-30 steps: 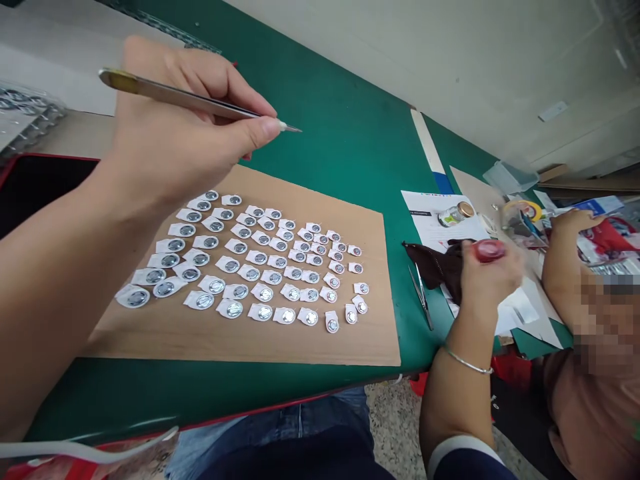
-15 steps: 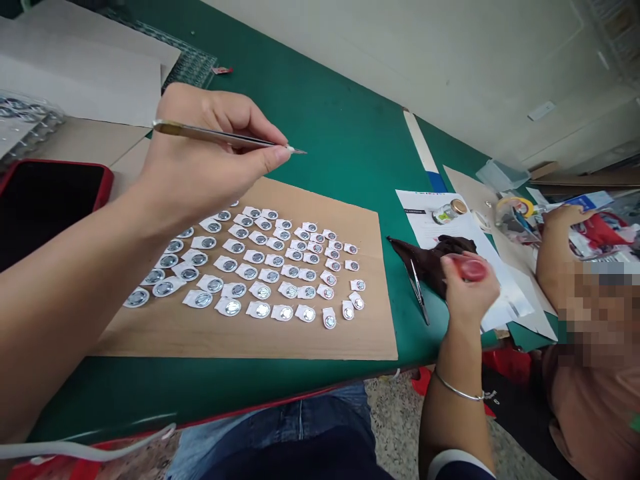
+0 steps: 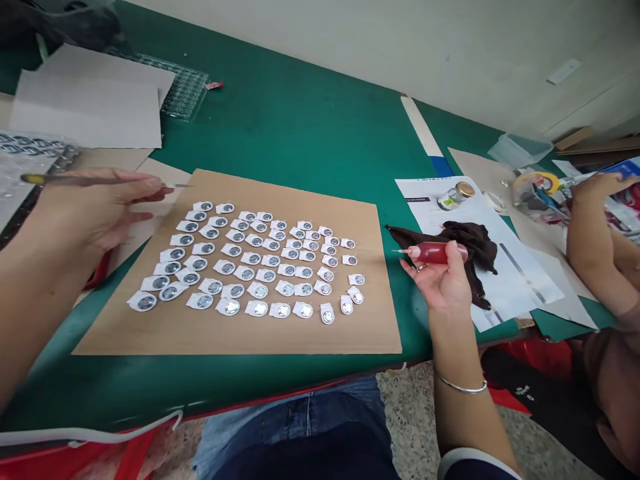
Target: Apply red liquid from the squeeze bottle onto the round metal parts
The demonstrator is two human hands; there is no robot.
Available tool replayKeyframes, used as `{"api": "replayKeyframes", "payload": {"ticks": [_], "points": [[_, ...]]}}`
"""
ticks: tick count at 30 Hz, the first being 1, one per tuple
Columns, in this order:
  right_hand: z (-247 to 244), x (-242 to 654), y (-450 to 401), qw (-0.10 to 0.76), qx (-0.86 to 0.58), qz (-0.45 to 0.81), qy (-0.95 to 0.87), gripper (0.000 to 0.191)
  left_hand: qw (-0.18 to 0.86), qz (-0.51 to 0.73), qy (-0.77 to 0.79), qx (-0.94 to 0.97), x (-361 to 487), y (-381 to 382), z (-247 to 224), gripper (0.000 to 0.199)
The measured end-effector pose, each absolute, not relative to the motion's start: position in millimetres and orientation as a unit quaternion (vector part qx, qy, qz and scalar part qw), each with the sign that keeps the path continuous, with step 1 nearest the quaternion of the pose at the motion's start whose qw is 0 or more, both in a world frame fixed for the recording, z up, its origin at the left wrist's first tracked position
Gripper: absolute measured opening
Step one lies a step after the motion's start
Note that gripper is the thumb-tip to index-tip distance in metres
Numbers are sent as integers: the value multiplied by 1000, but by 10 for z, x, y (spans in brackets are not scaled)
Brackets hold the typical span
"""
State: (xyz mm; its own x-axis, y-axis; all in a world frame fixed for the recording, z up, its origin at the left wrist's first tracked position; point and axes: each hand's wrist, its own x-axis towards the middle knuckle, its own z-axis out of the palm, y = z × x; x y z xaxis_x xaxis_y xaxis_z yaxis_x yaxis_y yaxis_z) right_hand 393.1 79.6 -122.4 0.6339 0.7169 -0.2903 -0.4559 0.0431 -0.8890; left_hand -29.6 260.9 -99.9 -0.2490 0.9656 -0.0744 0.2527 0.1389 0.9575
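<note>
My left hand (image 3: 107, 207) is closed round a slim pen-like tool (image 3: 75, 180) with a thin tip, over the left edge of a brown cardboard sheet (image 3: 225, 337). On that sheet lie several rows of small round silvery pieces (image 3: 257, 309) with white tabs. My right hand (image 3: 447, 283) grips a small red bottle (image 3: 433, 253) whose needle tip points left, just past the sheet's right edge. Behind this hand is a crumpled dark brown cloth (image 3: 470, 243), lying partly on a printed white paper (image 3: 530, 287).
A gold-lidded glass jar (image 3: 456, 195) lies on the paper. At the right are a clear container (image 3: 520, 150), yellow tape (image 3: 543, 180) and another person's arm (image 3: 595, 233). Grey card (image 3: 95, 107) and bubble packaging (image 3: 185, 93) lie at the back left.
My left hand has moved left and down with the tool, uncovering more pieces. My right hand has turned the red bottle so its tip points left. The tweezers beside the cloth no longer show.
</note>
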Motion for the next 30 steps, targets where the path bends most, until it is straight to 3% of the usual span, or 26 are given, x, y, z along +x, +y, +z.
{"api": "replayKeyframes", "payload": {"ticks": [8,19,25,30], "points": [[-1317,4133,941,729,-539,414,-86,44,443,514,623,390,-375,2437,-1045,12],[-1232,3836,938,693,-529,443,-209,32,441,503,593,448,-497,2442,-1178,11],[-1226,3879,955,679,-537,454,-212,32,423,499,593,469,-450,2347,-1155,17],[-1240,3942,964,667,-549,458,-210,33,475,485,568,465,-489,2393,-1241,25]]}}
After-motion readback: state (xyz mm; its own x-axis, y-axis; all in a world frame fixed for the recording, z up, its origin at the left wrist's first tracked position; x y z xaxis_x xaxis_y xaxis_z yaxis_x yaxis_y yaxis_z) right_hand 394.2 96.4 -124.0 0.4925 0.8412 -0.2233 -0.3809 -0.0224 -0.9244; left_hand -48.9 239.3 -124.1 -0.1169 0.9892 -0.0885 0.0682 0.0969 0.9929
